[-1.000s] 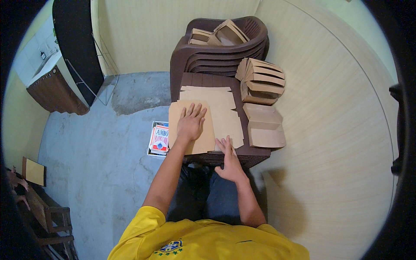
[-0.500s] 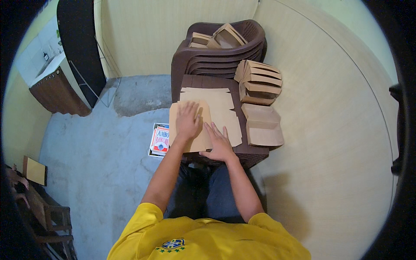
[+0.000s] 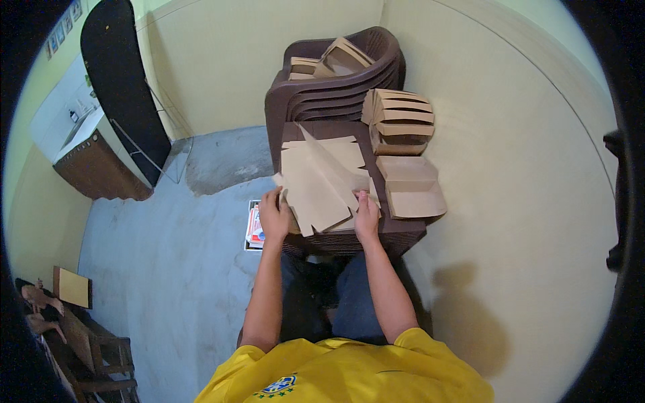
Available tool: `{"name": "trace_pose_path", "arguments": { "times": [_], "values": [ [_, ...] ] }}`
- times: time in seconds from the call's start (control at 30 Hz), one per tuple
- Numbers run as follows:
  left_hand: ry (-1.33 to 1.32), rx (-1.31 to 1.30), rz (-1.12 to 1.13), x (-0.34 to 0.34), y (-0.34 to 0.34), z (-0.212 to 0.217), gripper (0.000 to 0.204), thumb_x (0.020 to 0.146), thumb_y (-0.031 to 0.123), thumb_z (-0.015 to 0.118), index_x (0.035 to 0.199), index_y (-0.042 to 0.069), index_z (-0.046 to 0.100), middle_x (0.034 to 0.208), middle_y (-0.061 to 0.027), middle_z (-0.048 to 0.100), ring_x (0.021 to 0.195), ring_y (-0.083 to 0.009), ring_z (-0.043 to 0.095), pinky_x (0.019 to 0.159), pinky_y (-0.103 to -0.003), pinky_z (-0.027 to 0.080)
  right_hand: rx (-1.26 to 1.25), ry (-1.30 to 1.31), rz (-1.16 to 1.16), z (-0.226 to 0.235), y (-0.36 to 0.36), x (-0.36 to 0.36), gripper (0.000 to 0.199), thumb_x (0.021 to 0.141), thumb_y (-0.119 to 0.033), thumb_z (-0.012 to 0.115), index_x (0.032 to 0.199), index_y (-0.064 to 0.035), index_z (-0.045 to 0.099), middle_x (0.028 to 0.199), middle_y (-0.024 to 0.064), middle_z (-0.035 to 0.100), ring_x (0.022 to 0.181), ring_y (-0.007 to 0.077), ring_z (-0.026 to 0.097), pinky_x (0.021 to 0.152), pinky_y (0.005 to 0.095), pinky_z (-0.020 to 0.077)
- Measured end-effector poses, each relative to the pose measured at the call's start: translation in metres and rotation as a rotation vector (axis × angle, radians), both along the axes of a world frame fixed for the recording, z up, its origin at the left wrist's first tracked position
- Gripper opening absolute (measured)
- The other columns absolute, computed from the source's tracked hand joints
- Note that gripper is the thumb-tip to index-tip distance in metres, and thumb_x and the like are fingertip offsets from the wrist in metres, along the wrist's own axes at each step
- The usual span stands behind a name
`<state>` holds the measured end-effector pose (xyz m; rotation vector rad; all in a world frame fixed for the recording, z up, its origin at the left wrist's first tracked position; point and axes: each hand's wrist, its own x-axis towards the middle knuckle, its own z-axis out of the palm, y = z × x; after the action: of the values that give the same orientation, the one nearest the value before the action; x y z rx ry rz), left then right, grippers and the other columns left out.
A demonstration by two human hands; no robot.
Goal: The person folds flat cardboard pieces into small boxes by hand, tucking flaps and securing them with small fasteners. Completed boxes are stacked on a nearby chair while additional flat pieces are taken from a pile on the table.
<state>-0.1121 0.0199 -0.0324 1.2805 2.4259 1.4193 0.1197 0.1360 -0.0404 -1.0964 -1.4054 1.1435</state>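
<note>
A flat brown cardboard blank with notched edges lies at a slant over another cardboard blank on the brown chair seat. Part of the upper one is raised along a slanting line, its tip pointing to the far side. At its left edge, my left hand has its fingers closed on the cardboard. My right hand pinches the right side between thumb and fingers. Right of the blanks stands an open folded cardboard box.
A group of nested cardboard boxes sits at the back right, against the pale wall. More boxes rest on the stacked brown chairs. A container of printed cards is on the blue floor, left of the seat.
My hands have gone from lying flat on the cardboard to gripping its two sides. The top blank has turned and partly lifted. The view has shifted slightly.
</note>
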Motion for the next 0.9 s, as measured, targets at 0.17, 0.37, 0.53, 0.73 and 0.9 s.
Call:
{"name": "trace_pose_path", "arguments": {
  "times": [0.17, 0.37, 0.53, 0.73, 0.9],
  "values": [
    [0.564, -0.161, -0.216, 0.022, -0.014, 0.011, 0.053, 0.090, 0.015, 0.070, 0.142, 0.029, 0.071, 0.153, -0.0045, 0.061, 0.146, -0.0341, 0.050, 0.129, -0.066, 0.017, -0.374, 0.525, 0.016, -0.002, 0.032, 0.000, 0.048, 0.117, -0.035, 0.051, 0.124, 0.0096, 0.068, 0.117, 0.0160, 0.075, 0.103, 0.0239, 0.073, 0.093, 0.0364, 0.0569],
    [0.532, -0.182, -0.455, 0.007, -0.047, 0.037, 0.049, 0.087, 0.025, 0.079, 0.136, 0.029, 0.076, 0.140, -0.0045, 0.069, 0.138, -0.0254, 0.058, 0.129, -0.060, 0.024, -0.338, 0.055, -0.092, 0.007, 0.059, -0.012, 0.064, 0.110, -0.048, 0.059, 0.106, 0.0132, 0.074, 0.101, 0.0219, 0.078, 0.095, 0.0334, 0.077, 0.088, 0.0500, 0.0578],
    [0.583, -0.273, -0.373, 0.021, -0.034, 0.053, 0.026, 0.084, 0.033, 0.083, 0.106, 0.020, 0.082, 0.106, -0.0040, 0.070, 0.110, -0.0263, 0.067, 0.097, -0.047, 0.049, -0.013, -0.536, -0.179, 0.048, 0.042, -0.006, 0.048, 0.098, -0.043, 0.072, 0.115, 0.0016, 0.078, 0.114, 0.0237, 0.077, 0.109, 0.0413, 0.071, 0.099, 0.0519, 0.0518],
    [0.646, -0.372, -0.381, 0.052, 0.001, 0.051, 0.029, 0.084, 0.032, 0.081, 0.109, 0.016, 0.081, 0.103, -0.0047, 0.070, 0.104, -0.0265, 0.069, 0.087, -0.044, 0.053, 0.720, -0.566, 0.086, 0.066, -0.007, 0.017, 0.040, 0.084, -0.024, 0.081, 0.119, -0.0067, 0.077, 0.130, 0.0166, 0.071, 0.130, 0.0343, 0.061, 0.108, 0.0492, 0.0482],
    [0.566, -0.193, -0.478, 0.048, 0.009, 0.038, 0.031, 0.083, 0.034, 0.085, 0.103, 0.010, 0.080, 0.104, -0.0060, 0.072, 0.105, -0.0287, 0.070, 0.088, -0.045, 0.056, 0.751, -0.884, 0.469, 0.052, -0.005, 0.026, 0.035, 0.085, -0.018, 0.081, 0.118, -0.0068, 0.076, 0.128, 0.0095, 0.071, 0.125, 0.0322, 0.063, 0.106, 0.0494, 0.0482]
  ]
}}
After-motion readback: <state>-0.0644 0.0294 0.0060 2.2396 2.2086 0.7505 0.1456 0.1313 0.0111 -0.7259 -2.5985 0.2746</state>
